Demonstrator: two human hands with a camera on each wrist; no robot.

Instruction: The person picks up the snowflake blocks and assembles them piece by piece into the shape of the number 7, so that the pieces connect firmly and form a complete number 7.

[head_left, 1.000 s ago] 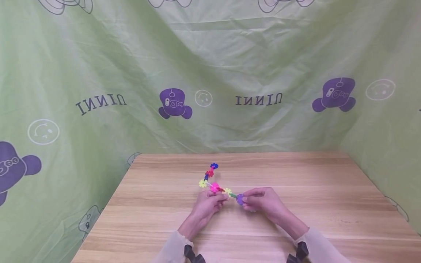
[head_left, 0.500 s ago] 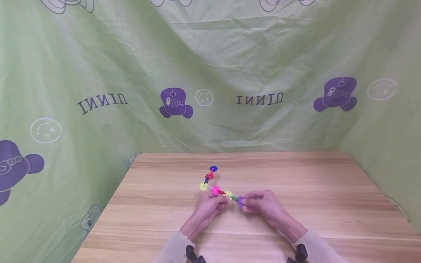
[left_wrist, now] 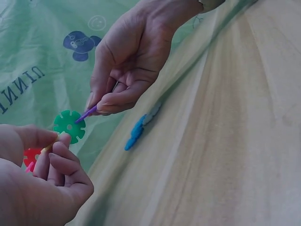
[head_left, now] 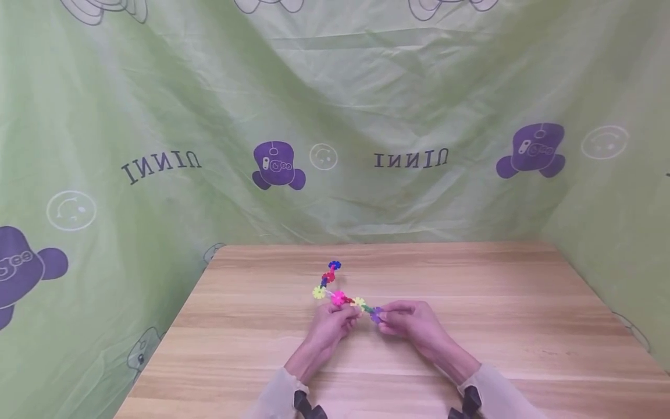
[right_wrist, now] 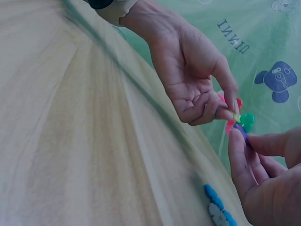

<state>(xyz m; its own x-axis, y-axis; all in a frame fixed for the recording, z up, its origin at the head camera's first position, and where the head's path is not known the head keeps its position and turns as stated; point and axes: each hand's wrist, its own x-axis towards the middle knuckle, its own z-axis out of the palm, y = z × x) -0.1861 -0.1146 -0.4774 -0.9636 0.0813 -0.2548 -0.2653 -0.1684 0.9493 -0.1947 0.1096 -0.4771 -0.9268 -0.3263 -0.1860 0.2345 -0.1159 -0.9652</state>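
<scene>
A zigzag chain of notched plastic snowflake discs is held up above the table between both hands. At its far end is a blue disc (head_left: 335, 265), followed by a red disc (head_left: 328, 277), a dark blue one, a yellow disc (head_left: 319, 292) and a pink disc (head_left: 338, 298). My left hand (head_left: 328, 330) pinches another yellow disc (head_left: 359, 302) between thumb and forefinger. Beyond that, a green disc (left_wrist: 69, 127) joins edge-on to a purple disc (head_left: 376, 315), which my right hand (head_left: 416, 327) pinches by its rim.
Beneath the hands, blue discs (right_wrist: 214, 195) and a pale grey disc (right_wrist: 217, 214) lie together on the wooden table (head_left: 497, 291); my right hand hides them in the head view. A green printed cloth (head_left: 335, 87) hangs behind and at both sides.
My right hand has shifted slightly left, nearer the left hand, still pinching the purple disc. The chain has moved slightly left with the hands. Both grips look the same.
</scene>
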